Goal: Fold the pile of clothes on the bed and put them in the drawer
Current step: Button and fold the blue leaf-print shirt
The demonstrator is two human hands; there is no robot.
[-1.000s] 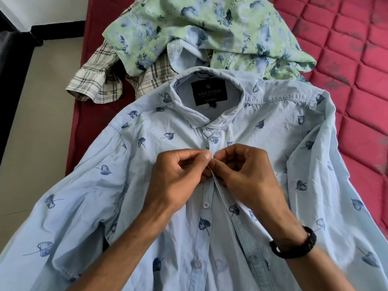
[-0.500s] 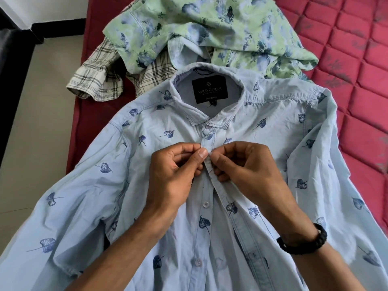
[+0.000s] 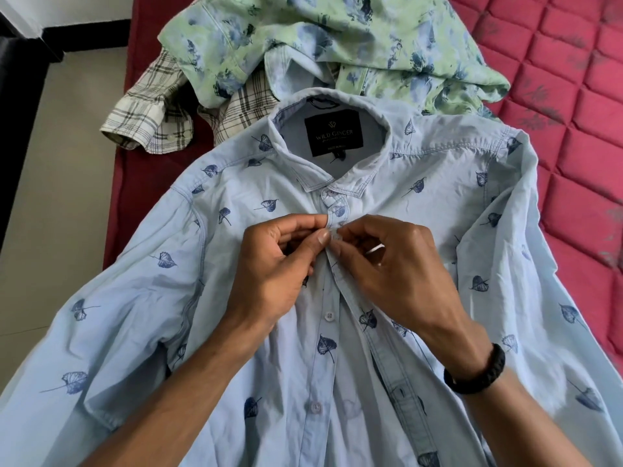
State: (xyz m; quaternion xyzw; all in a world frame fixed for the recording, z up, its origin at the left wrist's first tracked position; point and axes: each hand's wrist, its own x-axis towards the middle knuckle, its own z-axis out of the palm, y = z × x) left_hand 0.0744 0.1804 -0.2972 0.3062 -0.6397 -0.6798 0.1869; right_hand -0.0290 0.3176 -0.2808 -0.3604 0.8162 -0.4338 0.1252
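Nearest you, the lower front of the light blue leaf-print shirt [image 3: 256,203] is still lying open, two buttons bare on the left placket and the buttonhole strip falling away toward your right wrist and its black wristband [image 3: 477,374]. Just above that, your left hand [image 3: 269,274] is curling its fingers and pinching the button edge with the thumb, while your right hand [image 3: 387,264] is pinching the buttonhole edge against it. Over the last second you have been drawing both hands slightly up the placket and bringing the two edges tighter together, so the second button [image 3: 333,235] is now sitting right between your thumbs, seemingly going through its hole; I cannot tell whether it is fully seated. That suggests you are still preparing this shirt, with folding not yet begun and no drawer in view.

The shirt is lying face up on the red quilted bed [image 3: 573,112], its left sleeve hanging over the mattress edge above the floor [image 3: 67,163], so weight is pulling that way. To your right the mattress is offering open room for spreading and folding. Farthest from you, the green floral shirt [image 3: 337,35] and the plaid shirt [image 3: 151,119] are waiting in a heap, touching the collar, leaving little room ahead.
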